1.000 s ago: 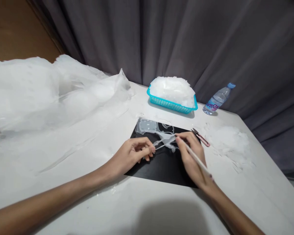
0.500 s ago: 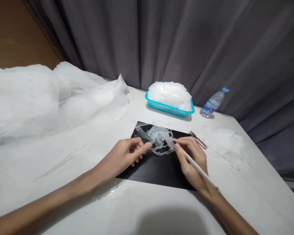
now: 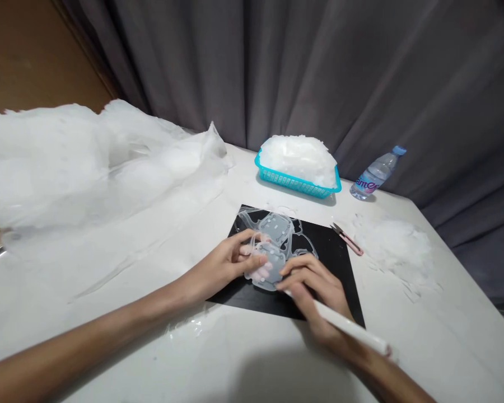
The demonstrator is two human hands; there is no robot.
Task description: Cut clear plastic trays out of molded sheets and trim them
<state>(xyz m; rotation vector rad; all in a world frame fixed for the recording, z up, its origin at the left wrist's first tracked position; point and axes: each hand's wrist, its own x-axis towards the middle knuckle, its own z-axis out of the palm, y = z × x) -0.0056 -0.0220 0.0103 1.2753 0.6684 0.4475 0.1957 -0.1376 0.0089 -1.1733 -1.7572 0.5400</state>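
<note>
My left hand (image 3: 234,256) pinches a thin translucent plastic piece (image 3: 273,271) by its left side, tilted above the black mat (image 3: 336,263). The piece has a wavy outline with small holes. My right hand (image 3: 319,288) is closed on a white pen-shaped tool (image 3: 353,327); the handle points back toward the wrist and the tip is hard to make out. Its fingertips lie at the right edge of the piece. Another similar piece (image 3: 275,225) lies on the mat behind, with clear looping offcuts (image 3: 303,244) beside it.
Thread snips (image 3: 348,239) lie at the mat's right edge, near a heap of clear scraps (image 3: 403,252). A blue basket (image 3: 294,182) heaped with white translucent pieces and a water bottle (image 3: 378,174) stand behind. A large pile of translucent film (image 3: 67,168) covers the left side.
My left hand now holds up a plastic piece in front of the stack. The right hand has come down and nearer, its tool turned lower. The view has shifted slightly.
</note>
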